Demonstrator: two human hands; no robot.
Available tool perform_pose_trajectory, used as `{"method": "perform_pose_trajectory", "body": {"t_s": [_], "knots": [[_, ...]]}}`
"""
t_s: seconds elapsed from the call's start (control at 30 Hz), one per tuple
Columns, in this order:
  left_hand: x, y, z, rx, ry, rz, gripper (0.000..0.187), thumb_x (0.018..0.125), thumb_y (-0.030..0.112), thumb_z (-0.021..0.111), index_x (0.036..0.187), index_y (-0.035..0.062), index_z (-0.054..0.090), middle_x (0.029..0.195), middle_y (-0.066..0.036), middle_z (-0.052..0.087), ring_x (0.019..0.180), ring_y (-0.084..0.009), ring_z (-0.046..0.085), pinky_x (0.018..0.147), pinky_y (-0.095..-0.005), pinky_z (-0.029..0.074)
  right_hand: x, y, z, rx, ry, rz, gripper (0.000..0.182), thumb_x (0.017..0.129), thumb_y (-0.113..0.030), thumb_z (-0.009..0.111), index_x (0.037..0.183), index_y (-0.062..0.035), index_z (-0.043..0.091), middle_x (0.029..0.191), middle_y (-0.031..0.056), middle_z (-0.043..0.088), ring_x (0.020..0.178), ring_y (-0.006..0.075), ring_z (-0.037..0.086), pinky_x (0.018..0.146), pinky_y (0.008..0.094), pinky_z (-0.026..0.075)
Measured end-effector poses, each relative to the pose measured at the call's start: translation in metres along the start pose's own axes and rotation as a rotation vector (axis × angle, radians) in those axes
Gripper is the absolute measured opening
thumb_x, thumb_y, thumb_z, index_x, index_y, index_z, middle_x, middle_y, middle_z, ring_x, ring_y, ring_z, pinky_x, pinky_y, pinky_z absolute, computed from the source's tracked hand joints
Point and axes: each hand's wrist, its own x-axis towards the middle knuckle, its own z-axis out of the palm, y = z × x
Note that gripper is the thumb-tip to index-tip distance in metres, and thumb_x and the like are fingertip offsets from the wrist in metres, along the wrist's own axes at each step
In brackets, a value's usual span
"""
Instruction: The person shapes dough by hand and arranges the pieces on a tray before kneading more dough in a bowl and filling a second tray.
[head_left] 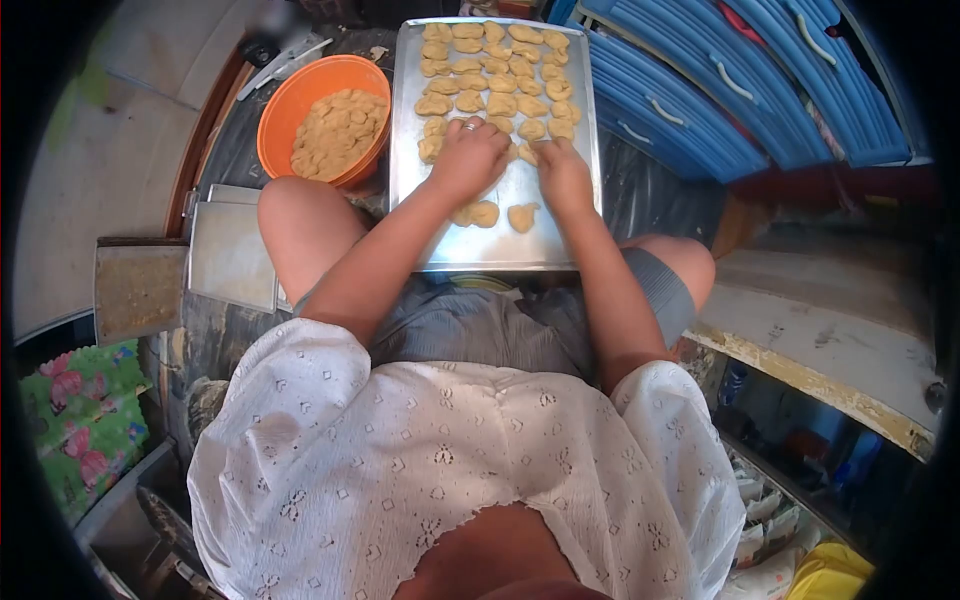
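A metal baking tray [409,190] lies in front of me, its far part covered with rows of tan dough pieces [502,104]. My left hand [470,157] is over the tray's middle with its fingers curled, a ring on one finger. Close on its right, my right hand [564,175] has its fingertips drawn together. A small dough piece [525,153] shows between the fingertips of both hands, partly covered by them. Nearer to me on the tray sit a separate dough lump [521,217] and another lump [484,213] beside my left wrist.
An orange basin [275,125] holding more dough stands left of the tray. Blue plastic drawers [690,90] with white handles are at the far right. A wooden shelf [810,310] is on my right, and flat metal sheets [232,252] lie by my left leg.
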Motion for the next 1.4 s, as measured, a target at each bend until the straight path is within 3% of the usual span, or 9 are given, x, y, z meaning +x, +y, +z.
{"method": "perform_pose_trajectory", "body": {"t_s": [0.27, 0.33, 0.43, 0.57, 0.8, 1.0, 1.1, 1.17, 1.4], "knots": [[0.009, 0.005, 0.009, -0.086, -0.001, 0.164, 0.032, 0.078, 0.025, 0.067, 0.108, 0.013, 0.065, 0.104, -0.003, 0.062, 0.106, -0.0217, 0.053, 0.091, -0.0387, 0.034, -0.031, -0.032, -0.046, 0.166, -0.225, 0.26, 0.021, 0.079, -0.017, 0.066, 0.098, -0.0095, 0.066, 0.096, 0.0142, 0.058, 0.09, 0.0341, 0.059, 0.078, 0.0413, 0.047], [0.012, 0.005, 0.014, -0.069, -0.02, 0.155, 0.032, 0.079, 0.024, 0.066, 0.109, 0.0128, 0.064, 0.103, -0.003, 0.062, 0.105, -0.022, 0.053, 0.092, -0.0389, 0.034, -0.049, -0.03, -0.042, 0.217, -0.431, -0.021, 0.018, 0.077, -0.016, 0.067, 0.093, -0.0083, 0.065, 0.095, 0.014, 0.058, 0.091, 0.0337, 0.059, 0.08, 0.0399, 0.047], [0.017, 0.006, 0.014, -0.037, 0.0, 0.151, 0.031, 0.08, 0.026, 0.066, 0.107, 0.0114, 0.064, 0.098, -0.004, 0.062, 0.102, -0.0225, 0.054, 0.092, -0.0394, 0.034, -0.05, -0.016, -0.039, 0.225, -0.439, -0.027, 0.017, 0.076, -0.013, 0.067, 0.093, -0.0081, 0.065, 0.094, 0.0137, 0.058, 0.091, 0.0329, 0.06, 0.08, 0.0397, 0.048], [0.001, 0.007, -0.003, -0.137, 0.005, 0.128, 0.033, 0.079, 0.027, 0.066, 0.105, 0.009, 0.063, 0.098, -0.007, 0.06, 0.101, -0.0258, 0.055, 0.091, -0.0409, 0.037, -0.018, -0.003, -0.05, 0.188, 0.001, 0.22, 0.023, 0.074, -0.008, 0.068, 0.096, -0.0049, 0.065, 0.095, 0.0133, 0.061, 0.086, 0.0327, 0.061, 0.076, 0.0374, 0.049], [-0.065, -0.022, -0.052, -0.404, -0.32, -0.086, 0.052, 0.073, 0.022, 0.072, 0.119, 0.0064, 0.056, 0.107, -0.016, 0.057, 0.104, -0.0337, 0.053, 0.093, -0.041, 0.041, 0.007, 0.012, -0.026, -0.148, 0.027, -0.047, 0.028, 0.074, -0.012, 0.07, 0.1, -0.0048, 0.065, 0.103, 0.0144, 0.059, 0.095, 0.0325, 0.057, 0.082, 0.0405, 0.046], [-0.083, -0.004, -0.043, -0.356, -0.265, -0.129, 0.064, 0.068, 0.019, 0.076, 0.126, 0.007, 0.051, 0.108, -0.015, 0.057, 0.104, -0.033, 0.052, 0.091, -0.0416, 0.042, -0.02, -0.056, -0.011, 0.276, -0.633, -0.221, 0.04, 0.068, -0.01, 0.075, 0.106, -0.0073, 0.063, 0.104, 0.016, 0.057, 0.096, 0.0355, 0.056, 0.085, 0.0402, 0.046], [-0.083, -0.018, -0.035, -0.35, -0.27, -0.106, 0.041, 0.074, 0.017, 0.07, 0.112, 0.0054, 0.06, 0.102, -0.013, 0.06, 0.098, -0.0325, 0.056, 0.086, -0.0403, 0.045, -0.016, -0.049, 0.005, 0.363, -0.575, -0.177, 0.036, 0.069, -0.007, 0.074, 0.104, -0.0059, 0.064, 0.102, 0.0145, 0.056, 0.091, 0.0307, 0.058, 0.08, 0.0355, 0.047], [-0.086, -0.028, -0.036, -0.428, -0.162, -0.286, 0.028, 0.075, 0.015, 0.067, 0.101, 0.0042, 0.065, 0.096, -0.016, 0.062, 0.091, -0.0327, 0.06, 0.081, -0.0389, 0.048, -0.005, -0.053, -0.001, 0.953, -0.546, 0.423, 0.029, 0.073, -0.005, 0.072, 0.101, -0.004, 0.065, 0.099, 0.0107, 0.056, 0.088, 0.0238, 0.058, 0.075, 0.0303, 0.048], [-0.091, -0.049, -0.043, -0.408, 0.023, -0.338, 0.028, 0.075, 0.007, 0.065, 0.103, 0.0026, 0.063, 0.095, -0.015, 0.058, 0.09, -0.0318, 0.059, 0.079, -0.0371, 0.048, -0.002, -0.072, 0.014, 0.105, -0.291, -0.102, 0.027, 0.076, -0.01, 0.071, 0.102, -0.0047, 0.065, 0.095, 0.0135, 0.056, 0.088, 0.0275, 0.059, 0.073, 0.035, 0.048]]}}
